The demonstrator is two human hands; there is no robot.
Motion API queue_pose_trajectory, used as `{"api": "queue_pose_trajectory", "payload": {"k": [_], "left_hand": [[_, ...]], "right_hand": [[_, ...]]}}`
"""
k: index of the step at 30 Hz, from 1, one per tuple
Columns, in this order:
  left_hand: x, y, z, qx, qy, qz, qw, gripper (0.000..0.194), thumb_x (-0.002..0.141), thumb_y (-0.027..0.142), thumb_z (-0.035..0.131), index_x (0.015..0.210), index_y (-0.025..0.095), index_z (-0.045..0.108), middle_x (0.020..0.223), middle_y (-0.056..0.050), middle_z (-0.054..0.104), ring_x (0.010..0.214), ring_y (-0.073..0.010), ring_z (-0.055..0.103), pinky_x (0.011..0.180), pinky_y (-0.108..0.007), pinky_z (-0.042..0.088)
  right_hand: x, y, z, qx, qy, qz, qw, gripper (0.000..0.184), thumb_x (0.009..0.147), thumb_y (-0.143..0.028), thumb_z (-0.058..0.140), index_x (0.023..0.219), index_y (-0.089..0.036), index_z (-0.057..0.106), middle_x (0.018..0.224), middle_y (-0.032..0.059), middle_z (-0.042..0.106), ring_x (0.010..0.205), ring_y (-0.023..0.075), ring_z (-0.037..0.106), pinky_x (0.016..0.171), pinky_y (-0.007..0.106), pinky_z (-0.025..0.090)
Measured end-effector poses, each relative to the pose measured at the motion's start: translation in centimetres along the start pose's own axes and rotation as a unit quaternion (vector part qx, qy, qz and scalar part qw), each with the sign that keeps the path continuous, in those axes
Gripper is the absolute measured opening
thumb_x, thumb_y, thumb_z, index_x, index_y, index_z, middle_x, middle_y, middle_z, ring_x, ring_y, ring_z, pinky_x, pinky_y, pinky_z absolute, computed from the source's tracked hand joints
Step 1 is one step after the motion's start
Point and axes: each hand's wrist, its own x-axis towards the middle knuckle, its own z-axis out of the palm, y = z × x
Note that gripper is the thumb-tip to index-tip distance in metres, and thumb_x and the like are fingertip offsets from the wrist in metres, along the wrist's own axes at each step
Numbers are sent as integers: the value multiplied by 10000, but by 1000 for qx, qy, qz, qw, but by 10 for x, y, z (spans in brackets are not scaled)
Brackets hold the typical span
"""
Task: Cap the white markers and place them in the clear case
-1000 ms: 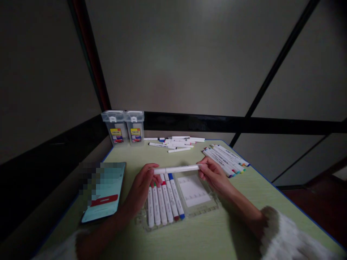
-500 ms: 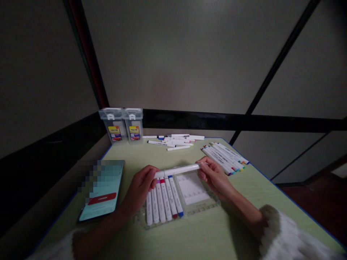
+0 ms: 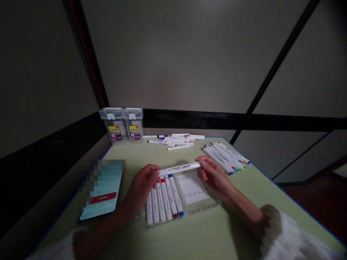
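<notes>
A white marker [image 3: 183, 167] is held level between both hands, with dark print showing on its barrel. My left hand [image 3: 145, 186] pinches its left end, and my right hand [image 3: 215, 177] pinches its right end; the fingers cover both tips. Below it lies a clear plastic case [image 3: 193, 208]. Several white markers [image 3: 163, 202] stand side by side in the case's left part, some with red, blue or brown ends; my left fingers hide some of their tops. In the right part of the case is a white printed card [image 3: 193, 189].
At the left lies a tablet [image 3: 104, 195] with a lit screen, partly pixelated. Two clear lidded boxes [image 3: 115, 126] with yellow labels stand at the back left. Loose markers [image 3: 177, 141] lie along the back, and a row of markers [image 3: 225, 159] lies at the table's [image 3: 260, 213] right.
The marker has turned about its length, so dark print now faces me where the barrel looked plain. Both hands stay in nearly the same place.
</notes>
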Motion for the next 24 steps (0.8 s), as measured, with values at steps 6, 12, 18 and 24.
{"api": "queue_pose_trajectory", "payload": {"k": [6,12,18,24], "left_hand": [[0,2,1,-6,1,-1,1000,133,743,242,456,805,150,529,506,72,422,491,-97,410,470,-198,323],[-2,-1,1,-10,-3,-10,1000,191,747,266,456,862,144,548,502,72,416,501,-107,423,487,-209,333],[-2,-2,0,19,5,8,1000,195,776,309,424,764,156,544,475,73,413,467,-104,412,466,-210,311],[-1,5,0,17,21,8,1000,174,765,293,412,680,169,500,440,81,399,445,-102,392,469,-216,306]], "right_hand": [[-1,0,0,13,7,10,1000,162,718,-306,620,788,-167,578,434,-53,440,412,56,327,430,200,204],[0,1,-1,11,2,8,1000,153,736,-302,604,777,-157,577,438,-53,442,413,52,330,435,198,209],[-1,2,-2,-1,-5,9,1000,146,741,-287,604,708,-158,546,436,-53,453,408,50,324,433,203,199],[-2,3,0,-10,-18,2,1000,138,728,-282,622,718,-161,556,425,-61,446,401,47,316,430,207,187]]}}
